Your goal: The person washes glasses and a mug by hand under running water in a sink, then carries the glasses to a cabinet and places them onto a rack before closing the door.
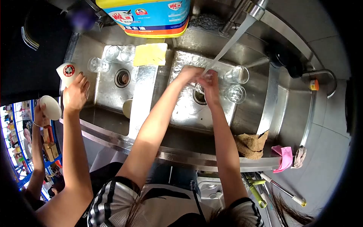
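Both of my hands meet under the running water in the middle sink basin (181, 109). My left hand (190, 74) and my right hand (210, 84) are closed around a clear glass (199, 87), which is mostly hidden by fingers and splashing water. Motion blurs the fingertips. Just right of my right hand, two more clear glasses, an upper glass (239, 74) and a lower glass (235, 94), rest in the same basin. The stream falls from a metal faucet (257, 9) above. Beneath my hands is a dark drain (199, 97).
A co-worker's hand (75, 94) at left holds a white cup (67, 73); another hand (39, 113) holds a white round dish (50, 108). Several glasses stand in the left basin. A yellow cloth (150, 54) covers the divider's back; a brown cloth (252, 145) and pink cloth (283, 158) hang in front.
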Action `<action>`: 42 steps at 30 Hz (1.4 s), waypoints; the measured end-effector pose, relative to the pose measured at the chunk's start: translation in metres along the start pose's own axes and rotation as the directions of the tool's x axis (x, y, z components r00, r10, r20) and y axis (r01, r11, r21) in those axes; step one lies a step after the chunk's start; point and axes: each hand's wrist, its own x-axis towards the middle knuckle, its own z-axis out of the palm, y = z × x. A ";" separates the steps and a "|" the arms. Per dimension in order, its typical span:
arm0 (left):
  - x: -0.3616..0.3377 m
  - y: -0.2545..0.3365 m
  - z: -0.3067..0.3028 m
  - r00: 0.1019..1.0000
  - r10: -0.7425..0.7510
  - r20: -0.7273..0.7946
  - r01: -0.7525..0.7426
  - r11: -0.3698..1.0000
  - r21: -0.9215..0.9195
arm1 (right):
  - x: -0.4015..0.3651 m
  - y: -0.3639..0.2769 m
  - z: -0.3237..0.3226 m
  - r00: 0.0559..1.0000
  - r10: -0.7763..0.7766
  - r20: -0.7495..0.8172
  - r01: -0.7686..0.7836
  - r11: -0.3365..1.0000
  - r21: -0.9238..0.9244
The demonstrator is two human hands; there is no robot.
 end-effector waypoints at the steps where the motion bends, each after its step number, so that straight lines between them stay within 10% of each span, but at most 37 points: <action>1: -0.017 0.007 0.000 0.993 -0.121 0.011 0.121 0.969 -0.217 | 0.002 -0.001 0.002 0.994 -0.104 0.020 0.103 0.994 0.046; 3: -0.025 0.000 0.000 0.970 -0.238 0.042 0.234 0.879 -0.415 | -0.001 -0.018 0.011 0.988 -0.155 -0.029 0.152 0.986 -0.073; 6: -0.023 -0.014 0.016 0.866 -0.047 -0.498 -0.286 0.770 -0.570 | 0.011 -0.017 0.033 0.986 -0.081 -0.143 0.073 0.996 -0.060; 9: -0.019 -0.026 0.033 0.585 0.297 -0.754 -0.565 0.817 -0.117 | 0.023 -0.022 0.046 0.870 0.349 -0.347 -0.313 0.937 0.158; 10: -0.020 -0.023 0.038 0.302 0.598 -0.742 -0.608 0.721 0.333 | 0.022 -0.024 0.045 0.871 0.351 -0.345 -0.314 0.936 0.159; 12: -0.028 -0.019 0.036 0.112 0.892 -0.439 -0.392 0.445 0.805 | 0.022 -0.031 0.040 0.793 0.597 -0.121 -0.421 0.681 0.599; 14: -0.031 -0.012 0.038 0.197 0.906 -0.375 -0.455 0.423 0.784 | 0.027 -0.015 0.034 0.813 0.568 -0.129 -0.315 0.615 0.723; 17: -0.029 0.006 0.043 0.808 0.423 -0.409 0.005 0.690 0.724 | 0.027 0.005 0.024 0.918 0.248 -0.310 -0.023 0.812 0.583; 20: -0.026 0.021 0.042 0.874 0.312 -0.372 0.052 0.701 0.711 | 0.012 -0.015 0.022 0.894 0.235 -0.383 0.011 0.841 0.541; 26: -0.028 -0.012 0.039 0.648 0.712 -0.270 -0.522 0.673 0.524 | 0.013 -0.024 0.008 0.911 0.326 -0.252 -0.067 0.722 0.689; 28: -0.026 -0.017 0.032 0.899 0.184 -0.398 -0.280 0.940 -0.196 | 0.018 -0.015 0.020 0.904 0.316 -0.288 -0.035 0.725 0.688; 29: -0.031 -0.015 0.025 0.935 0.062 -0.350 -0.142 0.968 -0.206 | 0.022 -0.003 0.029 0.888 0.315 -0.335 0.017 0.705 0.709; 32: -0.042 -0.017 0.032 0.814 0.234 -0.532 -0.210 0.972 0.106 | 0.012 -0.015 0.040 0.850 0.376 -0.370 0.002 0.700 0.715; 33: -0.046 -0.019 0.038 0.594 0.559 -0.579 -0.306 0.822 0.480 | 0.012 -0.011 0.037 0.894 0.417 -0.166 -0.157 0.637 0.754; 37: -0.052 -0.021 0.033 0.423 0.749 -0.510 -0.239 0.635 0.734 | 0.030 -0.013 0.046 0.875 0.464 0.137 -0.390 0.508 0.768; 40: -0.066 -0.024 0.026 0.474 0.756 -0.451 -0.439 0.647 0.624 | 0.026 -0.019 0.043 0.874 0.482 0.051 -0.366 0.587 0.722; 42: -0.076 -0.025 0.023 0.511 0.712 -0.482 -0.466 0.701 0.541 | 0.026 -0.022 0.037 0.787 0.549 0.280 -0.558 0.441 0.703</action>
